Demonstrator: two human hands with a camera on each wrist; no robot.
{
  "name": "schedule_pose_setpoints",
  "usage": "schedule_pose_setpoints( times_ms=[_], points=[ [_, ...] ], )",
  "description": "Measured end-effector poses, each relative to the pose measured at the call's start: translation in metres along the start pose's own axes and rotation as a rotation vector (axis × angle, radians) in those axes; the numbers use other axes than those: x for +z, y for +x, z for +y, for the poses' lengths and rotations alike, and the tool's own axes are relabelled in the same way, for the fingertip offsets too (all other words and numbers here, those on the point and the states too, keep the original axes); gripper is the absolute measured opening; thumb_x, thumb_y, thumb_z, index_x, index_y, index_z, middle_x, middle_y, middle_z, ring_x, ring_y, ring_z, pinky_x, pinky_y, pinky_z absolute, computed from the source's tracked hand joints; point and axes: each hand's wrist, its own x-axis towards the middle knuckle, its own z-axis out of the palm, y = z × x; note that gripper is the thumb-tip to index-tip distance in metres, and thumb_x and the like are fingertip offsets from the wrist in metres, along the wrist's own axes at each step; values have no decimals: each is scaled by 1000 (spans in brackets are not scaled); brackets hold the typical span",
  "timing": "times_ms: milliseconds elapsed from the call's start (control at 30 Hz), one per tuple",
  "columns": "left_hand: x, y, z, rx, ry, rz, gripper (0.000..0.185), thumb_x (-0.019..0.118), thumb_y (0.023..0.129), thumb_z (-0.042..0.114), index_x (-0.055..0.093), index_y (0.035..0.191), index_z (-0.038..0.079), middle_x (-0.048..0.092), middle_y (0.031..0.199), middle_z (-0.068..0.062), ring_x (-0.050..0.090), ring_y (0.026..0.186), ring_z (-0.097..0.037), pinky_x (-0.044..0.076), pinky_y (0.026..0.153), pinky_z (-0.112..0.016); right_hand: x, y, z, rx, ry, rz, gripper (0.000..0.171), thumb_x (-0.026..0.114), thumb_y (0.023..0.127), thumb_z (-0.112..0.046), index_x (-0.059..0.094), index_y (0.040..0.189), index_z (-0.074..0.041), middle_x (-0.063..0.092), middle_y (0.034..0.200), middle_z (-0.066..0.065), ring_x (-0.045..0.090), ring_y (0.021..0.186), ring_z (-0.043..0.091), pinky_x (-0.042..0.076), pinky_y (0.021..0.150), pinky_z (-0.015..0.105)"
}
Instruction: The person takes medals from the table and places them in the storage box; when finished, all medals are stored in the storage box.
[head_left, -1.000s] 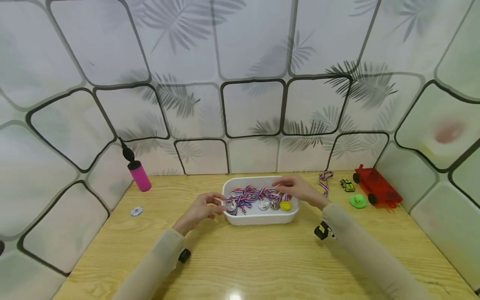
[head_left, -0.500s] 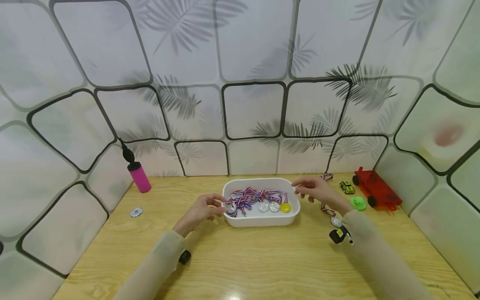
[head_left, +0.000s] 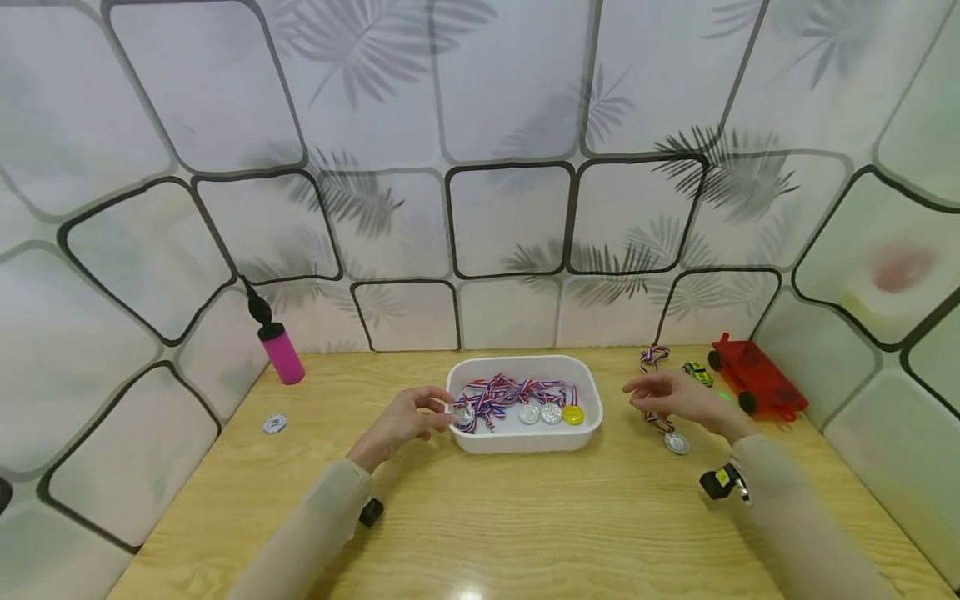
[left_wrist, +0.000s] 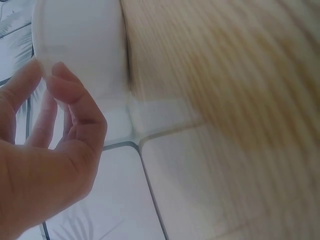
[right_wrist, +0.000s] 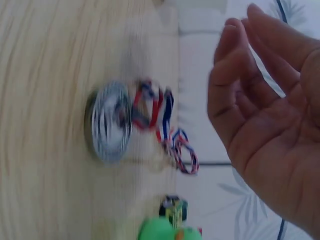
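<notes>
Rightward from the white tray [head_left: 592,398], the right hand [head_left: 678,395] now hovers with loose, empty fingers over the lone medal [head_left: 677,442]. That medal lies on the table [head_left: 525,517], ribbon trailing back toward the wall. Left hand [head_left: 405,417] pinches a silver medal [head_left: 462,412] at the tray's left rim.

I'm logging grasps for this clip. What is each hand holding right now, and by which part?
The left hand grips the white tray by its left rim. The right hand holds nothing: it hovers open above the silver medal lying on the table.
</notes>
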Motion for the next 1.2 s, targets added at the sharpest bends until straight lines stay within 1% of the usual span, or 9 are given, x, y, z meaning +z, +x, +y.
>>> schedule_pose_setpoints(
  times_ms=[67,200,267,433,633,800,900,1000,1200],
  points=[
    [0,0,1,-2,3,2,35,75,86,11,64,118,4,61,96,-7,65,74,-16,49,61,-29,-5,-7,5,15,-17,-35,47,66,94,-19,54,130,9,64,111,24,63,85,19,55,67,33],
    [-2,-2,4,9,8,4,39,76,84,10,63,120,0,60,94,-5,63,73,-13,48,62,-29,-11,-19,12,27,-62,-92,40,66,94,-16,59,127,7,67,114,21,63,87,11,56,70,32],
    [-3,-2,5,18,9,8,40,76,83,8,63,120,-2,60,92,-3,62,72,-11,48,62,-28,-13,-24,17,41,-74,-105,38,66,94,-15,61,126,5,67,115,19,62,86,9,55,70,32],
    [-3,-1,5,28,16,7,40,76,83,6,63,119,-3,60,90,-3,60,71,-11,47,61,-27,-17,-33,26,67,-97,-114,39,68,92,-14,62,126,3,66,107,14,60,83,9,54,69,30],
    [-2,2,3,35,26,2,39,77,83,9,65,119,-1,61,91,-4,60,73,-13,47,60,-26,-19,-41,35,41,-148,-105,36,71,88,-11,66,121,2,64,102,10,56,85,7,50,70,23],
    [0,4,2,38,32,4,39,78,82,9,65,118,-1,61,90,-4,59,71,-12,47,58,-26,-19,-44,42,-1,-178,-131,35,72,87,-11,67,119,2,66,115,16,57,93,4,49,77,20],
    [0,2,3,33,35,7,38,77,82,8,65,117,0,61,90,-3,59,71,-12,47,58,-25,-18,-44,43,-32,-179,-141,39,73,86,-11,65,121,4,64,120,22,55,88,3,48,73,20],
    [1,1,5,31,30,11,37,76,83,7,65,118,0,61,90,-3,59,71,-12,46,58,-25,-17,-43,42,-60,-181,-140,42,74,85,-10,64,122,6,63,121,24,52,82,3,46,68,21],
    [1,0,5,31,22,15,37,75,84,7,65,118,1,61,90,-3,60,71,-12,47,59,-25,-14,-43,42,-80,-208,-127,42,76,82,-8,64,119,8,65,110,17,49,77,4,44,64,21]
  ],
)
